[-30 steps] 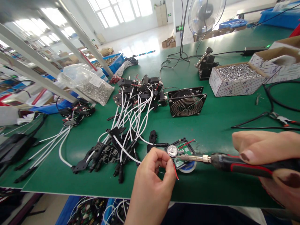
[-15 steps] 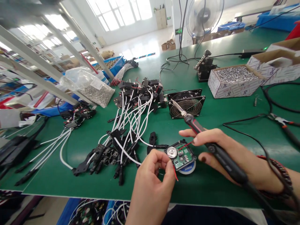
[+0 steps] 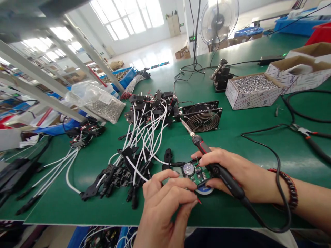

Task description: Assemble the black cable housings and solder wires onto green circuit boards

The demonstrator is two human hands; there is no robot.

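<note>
My right hand (image 3: 222,165) is closed round a soldering iron (image 3: 207,151), its metal tip pointing up and left in front of the square fan. The same hand's fingers and thumb touch the right side of a small green circuit board (image 3: 200,174) in a black housing. A round silver disc (image 3: 188,169) sits on the board's left part. Under the housing lies a round blue-and-white lid or tin (image 3: 206,190), partly covered. My left hand (image 3: 168,203) is closed at the board's near left edge. A short red wire (image 3: 199,200) sticks out at its fingertips; the pinch itself is partly hidden.
Left of the board lies a heap of black parts with white cables (image 3: 144,137). A square fan (image 3: 201,117) stands behind the board, an iron stand (image 3: 221,75) farther back. At right are a box of small metal pieces (image 3: 254,91) and pliers (image 3: 307,134).
My right hand with the soldering iron has moved left and its thumb now meets the housing. My left hand has turned, its fingers now covering the housing's near left edge. The view has shifted slightly.
</note>
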